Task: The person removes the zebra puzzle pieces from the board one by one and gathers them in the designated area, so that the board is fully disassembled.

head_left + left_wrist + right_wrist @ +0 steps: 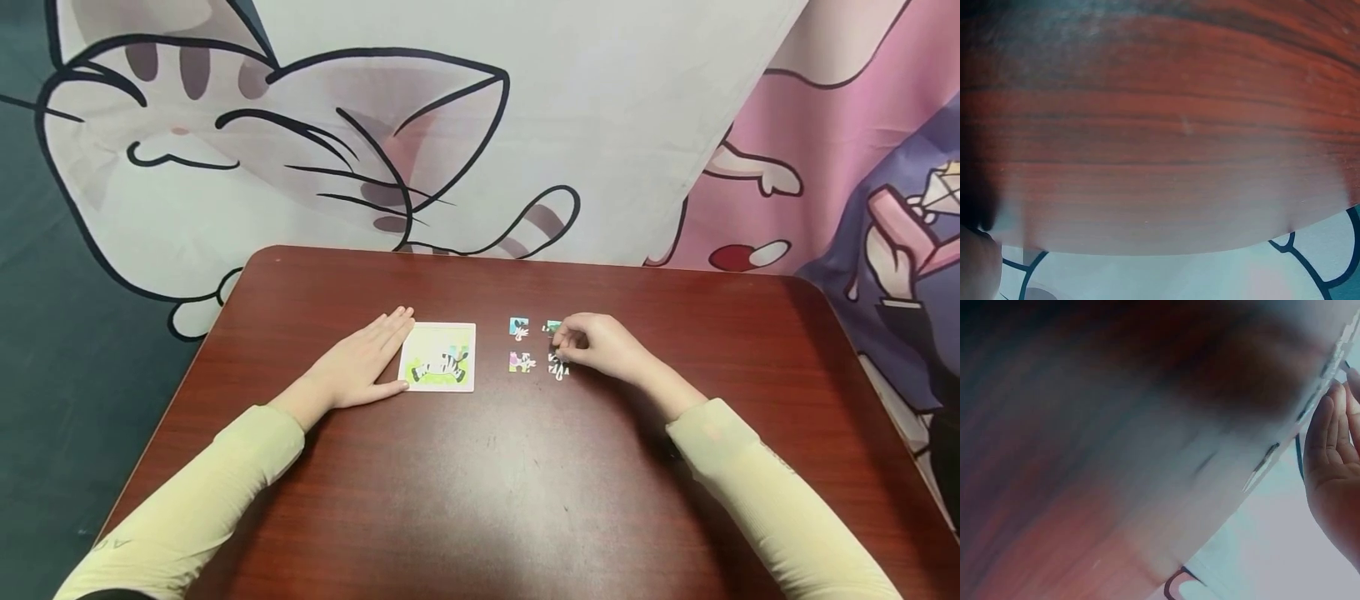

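Observation:
A small square zebra puzzle board (437,383) lies on the brown table. My left hand (360,362) rests flat beside it, with fingertips and thumb at its left edge. To the board's right lie loose jigsaw pieces: a blue one (518,327), a green one (553,326), a pink and white one (521,362) and a black-and-white one (558,368). Over the right-hand pieces, my right hand (600,346) has its thumb and index finger brought together, seemingly pinching a puzzle piece that the fingers mostly hide. In the right wrist view this hand (1335,462) appears at the right edge, fingers curled.
The brown table (480,483) extends around the hands, its far edge against a white cloth (637,125) printed with a cartoon cat. Pink and purple cartoon cloth (832,150) hangs at the right. The left wrist view shows mostly tabletop.

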The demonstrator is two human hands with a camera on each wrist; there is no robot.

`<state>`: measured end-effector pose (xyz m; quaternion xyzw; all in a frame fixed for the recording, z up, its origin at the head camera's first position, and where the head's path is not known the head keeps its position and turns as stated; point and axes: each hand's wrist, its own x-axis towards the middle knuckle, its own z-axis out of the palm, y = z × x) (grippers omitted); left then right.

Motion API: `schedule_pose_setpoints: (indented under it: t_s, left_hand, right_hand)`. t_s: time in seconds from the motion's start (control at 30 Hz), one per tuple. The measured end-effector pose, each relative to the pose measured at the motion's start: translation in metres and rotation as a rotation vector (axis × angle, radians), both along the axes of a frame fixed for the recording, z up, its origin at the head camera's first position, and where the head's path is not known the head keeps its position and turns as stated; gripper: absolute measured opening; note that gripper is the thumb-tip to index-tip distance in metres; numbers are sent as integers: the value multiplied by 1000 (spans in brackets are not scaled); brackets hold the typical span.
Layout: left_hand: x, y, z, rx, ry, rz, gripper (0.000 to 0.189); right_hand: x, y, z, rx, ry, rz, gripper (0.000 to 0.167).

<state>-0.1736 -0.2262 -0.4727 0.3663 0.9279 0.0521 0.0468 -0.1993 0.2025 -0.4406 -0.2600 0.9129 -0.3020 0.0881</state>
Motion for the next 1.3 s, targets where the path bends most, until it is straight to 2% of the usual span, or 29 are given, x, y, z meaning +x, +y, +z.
schedule_pose_setpoints:
  t_s: [0.2,0.4,1.03,1.3]
  left_hand:
    - [1,-1,0,-10,1,3,98]
    - [1,0,0,-10,-2,5,98]
    - [1,0,-2,-2,4,7,99]
    - [0,0,-4,0,23,8,98]
  right_hand:
    - [0,-16,5,-45,33,25,6]
    - [-4,-39,5,-87,15,51,6]
    - [-12,-109,7,-75,1,174,8]
    - [-14,-127,5,-23,4,224,14]
